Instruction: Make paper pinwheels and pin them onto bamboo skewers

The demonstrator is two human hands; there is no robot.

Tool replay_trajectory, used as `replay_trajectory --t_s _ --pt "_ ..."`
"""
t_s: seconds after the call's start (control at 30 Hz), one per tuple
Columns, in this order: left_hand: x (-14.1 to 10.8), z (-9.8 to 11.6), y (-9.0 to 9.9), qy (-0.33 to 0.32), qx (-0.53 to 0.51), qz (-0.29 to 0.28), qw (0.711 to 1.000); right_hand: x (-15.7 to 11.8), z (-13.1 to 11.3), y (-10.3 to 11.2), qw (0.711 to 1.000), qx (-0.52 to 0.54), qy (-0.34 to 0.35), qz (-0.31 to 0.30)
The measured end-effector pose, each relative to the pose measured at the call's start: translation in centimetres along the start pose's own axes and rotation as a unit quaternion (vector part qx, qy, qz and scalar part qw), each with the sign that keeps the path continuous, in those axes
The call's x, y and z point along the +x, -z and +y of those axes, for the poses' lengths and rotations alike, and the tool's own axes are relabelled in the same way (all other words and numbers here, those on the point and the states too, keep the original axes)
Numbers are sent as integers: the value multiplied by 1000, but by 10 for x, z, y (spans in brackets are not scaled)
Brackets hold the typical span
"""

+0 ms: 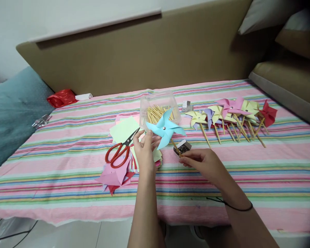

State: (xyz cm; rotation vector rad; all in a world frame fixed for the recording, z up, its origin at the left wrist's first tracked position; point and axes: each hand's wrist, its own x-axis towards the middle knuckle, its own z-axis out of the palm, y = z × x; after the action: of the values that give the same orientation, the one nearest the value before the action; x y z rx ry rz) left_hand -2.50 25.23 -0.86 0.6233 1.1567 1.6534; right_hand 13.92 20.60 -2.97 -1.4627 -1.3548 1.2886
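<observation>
The blue pinwheel point(167, 131) is at the centre of the frame, held up above the striped cloth point(281, 172), its four blades fanned around a round metal stud point(164, 128) and its stick point(176, 148) slanting down to the right. It looks very light. The blades are probably thin, springy paper that would crease or tear under a hard pinch, while the stick seems stiff and far sturdier. The low part of the stick is the best place to take hold, well clear of the blades; if a blade must be touched, a soft fingertip near its edge should do.

The right hand point(205, 164), right of centre, has its grip narrowed to a pinch, thumb and fingers closed on the lower end of the stick. Just beyond those fingertips sits a small box of dark pieces point(185, 147).

The left hand point(144, 148) is at the pinwheel's left side, fingers loosely curled and somewhat apart, the thumb at the edge of the left blade. Whether that grip pinches the paper or only touches it, I cannot tell. Red-handled scissors point(119, 154) lie just left of its wrist.
</observation>
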Motion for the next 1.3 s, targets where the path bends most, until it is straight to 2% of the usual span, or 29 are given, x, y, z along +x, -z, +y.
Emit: replay_trajectory --t_s 0.2,0.43,0.77,1.0,1.3 --pt "5 2 6 52 27 -30 998 3 8 7 999 -28 -8 -28" --pt "2 -2 7 89 69 -93 989 2 8 11 999 -22 -14 -20" --pt "2 0 7 113 105 -109 982 2 9 14 1000 -18 -8 -22" --pt "-1 0 6 138 156 -185 960 2 10 15 1000 -15 -4 -22" --pt "1 -4 8 111 161 -154 969 0 9 18 1000 -23 1 -13"
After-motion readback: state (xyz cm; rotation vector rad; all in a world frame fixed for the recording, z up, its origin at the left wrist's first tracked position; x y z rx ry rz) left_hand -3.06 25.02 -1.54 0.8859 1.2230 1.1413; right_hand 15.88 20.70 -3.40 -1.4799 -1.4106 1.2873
